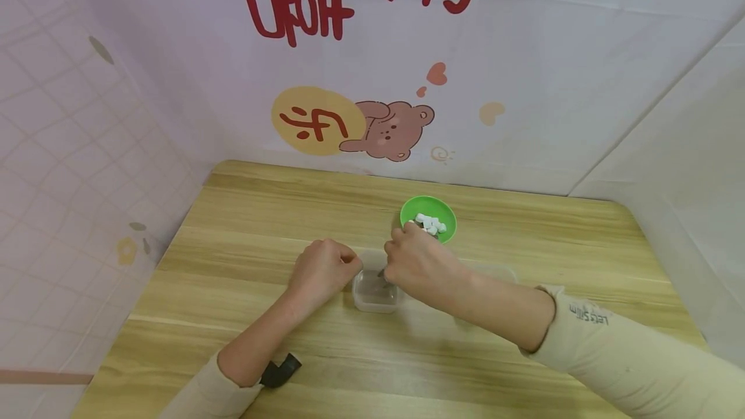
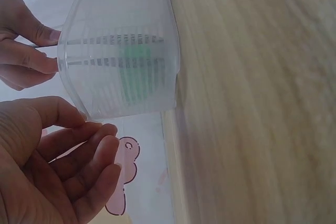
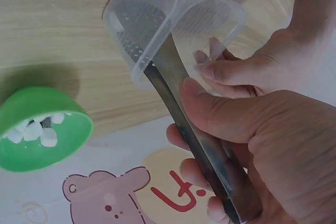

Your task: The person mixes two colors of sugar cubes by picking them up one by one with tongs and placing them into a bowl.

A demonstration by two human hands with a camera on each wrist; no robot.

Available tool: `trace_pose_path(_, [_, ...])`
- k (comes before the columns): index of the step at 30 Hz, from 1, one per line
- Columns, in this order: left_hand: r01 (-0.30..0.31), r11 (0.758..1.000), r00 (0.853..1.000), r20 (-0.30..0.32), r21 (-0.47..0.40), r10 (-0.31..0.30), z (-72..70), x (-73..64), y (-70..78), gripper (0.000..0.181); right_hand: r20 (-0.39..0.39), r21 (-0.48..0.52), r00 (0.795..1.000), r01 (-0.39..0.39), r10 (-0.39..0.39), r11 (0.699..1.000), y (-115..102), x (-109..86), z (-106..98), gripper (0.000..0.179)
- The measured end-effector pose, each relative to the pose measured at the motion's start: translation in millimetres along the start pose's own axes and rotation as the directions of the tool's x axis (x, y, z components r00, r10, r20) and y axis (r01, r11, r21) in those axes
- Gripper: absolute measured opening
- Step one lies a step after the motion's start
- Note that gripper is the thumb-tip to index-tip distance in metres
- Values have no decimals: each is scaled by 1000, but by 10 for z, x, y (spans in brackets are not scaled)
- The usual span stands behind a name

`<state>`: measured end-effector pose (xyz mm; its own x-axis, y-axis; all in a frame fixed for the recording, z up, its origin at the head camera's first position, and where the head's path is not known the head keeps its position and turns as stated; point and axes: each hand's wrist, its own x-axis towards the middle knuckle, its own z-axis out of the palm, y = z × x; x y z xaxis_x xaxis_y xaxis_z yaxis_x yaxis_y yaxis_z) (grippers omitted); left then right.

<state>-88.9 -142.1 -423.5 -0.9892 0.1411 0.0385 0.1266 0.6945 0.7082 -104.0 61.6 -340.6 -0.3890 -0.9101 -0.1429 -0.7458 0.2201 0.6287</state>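
A clear plastic container (image 1: 375, 308) stands on the wooden table, its mouth facing up. My left hand (image 1: 326, 270) pinches its rim at one corner between thumb and index finger; the other fingers curl loosely in the left wrist view. My right hand (image 1: 425, 264) holds a pair of metal tongs (image 3: 176, 98) by the handles. The tongs' ends reach down inside the container. A small pale spot (image 3: 116, 25) shows near them through the plastic, too blurred to identify. Beyond the right hand sits a green bowl (image 1: 412, 204) with several small white chunks (image 3: 32, 131) in it.
Another clear container (image 1: 502, 271) stands to the right, partly hidden behind my right forearm. A black angled item (image 1: 282, 370) shows beside the left sleeve. The wooden table (image 1: 262, 212) ends at a printed white backdrop (image 1: 524, 50) at the back.
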Motion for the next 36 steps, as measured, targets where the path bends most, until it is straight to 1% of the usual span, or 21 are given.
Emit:
trace_pose_path(5, [0, 1000, 1000, -3, 6, 0, 4, 2, 9, 27, -35, 2, 999, 13, -12, 1000, 6, -40, 37, 30])
trace_pose_path(8, [3, 1000, 1000, -4, 13, -3, 7, 2, 10, 29, -73, 4, 997, 12, -12, 1000, 12, -71, 80, 33])
trace_pose_path(12, [11, 1000, 1000, -1, 18, -11, 7, 0, 10, 30, -128, 31, 992, 14, -10, 999, 39, -111, 146, 29])
trace_pose_path(17, [25, 1000, 1000, 5, 12, -25, 9, -2, 9, 32, -194, 106, 981, 10, 11, 994, 117, -167, 218, 21])
trace_pose_path(19, [24, 1000, 1000, 1, 13, -24, 10, 1, 9, 31, -216, 163, 976, 4, 32, 987, 152, -198, 263, 18])
trace_pose_path(21, [21, 1000, 1000, -3, 19, -21, 9, 3, 12, 29, -234, 241, 970, -3, 61, 970, 187, -236, 305, 16])
trace_pose_path(24, [22, 999, 1000, -4, 25, -22, 6, 7, 19, 24, -255, 358, 961, -8, 106, 934, 239, -318, 368, 21])
trace_pose_path(26, [25, 999, 1000, -2, 26, -25, 5, 8, 23, 21, -280, 417, 950, -12, 141, 909, 268, -379, 402, 25])
trace_pose_path(28, [28, 999, 1000, 2, 20, -28, 6, 9, 25, 19, -304, 467, 937, -12, 173, 884, 292, -443, 441, 25])
trace_pose_path(33, [34, 999, 999, 7, 10, -34, 7, 4, 27, 18, -357, 576, 895, -14, 266, 818, 363, -606, 492, 28])
trace_pose_path(36, [34, 999, 999, 4, 15, -34, 7, 2, 28, 18, -376, 626, 864, -30, 335, 780, 426, -710, 491, 30])
